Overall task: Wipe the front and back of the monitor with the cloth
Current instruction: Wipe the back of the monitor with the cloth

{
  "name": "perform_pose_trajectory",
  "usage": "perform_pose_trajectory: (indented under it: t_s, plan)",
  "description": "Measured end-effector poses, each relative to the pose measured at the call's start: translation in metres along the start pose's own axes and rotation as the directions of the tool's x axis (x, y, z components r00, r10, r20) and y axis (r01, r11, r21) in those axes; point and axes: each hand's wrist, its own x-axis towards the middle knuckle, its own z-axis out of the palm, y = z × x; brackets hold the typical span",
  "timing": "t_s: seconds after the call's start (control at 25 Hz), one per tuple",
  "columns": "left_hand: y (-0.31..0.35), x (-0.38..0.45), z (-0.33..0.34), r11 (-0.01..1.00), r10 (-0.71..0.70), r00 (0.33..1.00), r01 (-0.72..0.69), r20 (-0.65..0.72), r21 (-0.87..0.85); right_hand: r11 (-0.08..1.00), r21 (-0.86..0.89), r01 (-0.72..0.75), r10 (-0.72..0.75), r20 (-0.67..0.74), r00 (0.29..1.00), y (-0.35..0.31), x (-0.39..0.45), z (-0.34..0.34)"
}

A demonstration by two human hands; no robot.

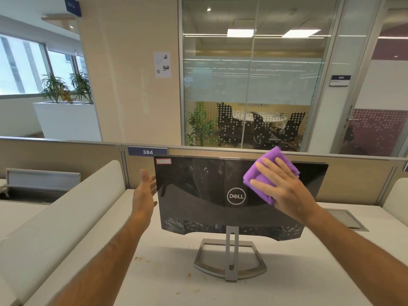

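Two bare forearms, sleeveless in view, left hand (144,191) and right hand (284,186) without gloves, rings or watch.

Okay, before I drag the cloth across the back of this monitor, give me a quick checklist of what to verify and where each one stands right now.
1. Purple cloth flat against the monitor back: ok, right hand presses it with straight fingers.
2. Monitor steadied: cannot tell, left hand is open at the left edge, contact unclear.
3. Stand sitting flat on the desk: ok.
4. Wiping path free: ok, only the logo and a sticker lie ahead.
5. Dust left to wipe: not ok, specks show across the upper middle and lower edge.
6. Front side clean: cannot tell, it faces away.
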Motion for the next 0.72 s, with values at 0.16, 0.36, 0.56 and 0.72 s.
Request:
perform_pose_trajectory:
  t_s: [0.16, 0.36, 0.56, 0.72]
  plan:
    - [0.001, 0.000, -0.001, 1.000, 0.003, 1.000, -0.003, 0.003, 0.001, 0.974, -0.021, 0.224, -0.220, 0.113, 0.969, -0.002, -0.001, 0.001]
    - [0.002, 0.000, -0.001, 1.000, -0.005, 1.000, 0.005, 0.010, 0.002, 0.981, -0.025, 0.193, -0.191, 0.056, 0.980, -0.016, 0.009, 0.004]
    - [0.002, 0.000, -0.002, 1.000, -0.013, 1.000, 0.013, 0.014, -0.008, 1.000, -0.009, 0.027, -0.027, 0.008, 1.000, -0.014, 0.021, 0.003]
    - [0.002, 0.000, -0.003, 1.000, -0.017, 1.000, 0.018, 0.020, -0.009, 0.962, -0.005, 0.271, -0.269, 0.105, 0.957, -0.036, 0.024, 0.010]
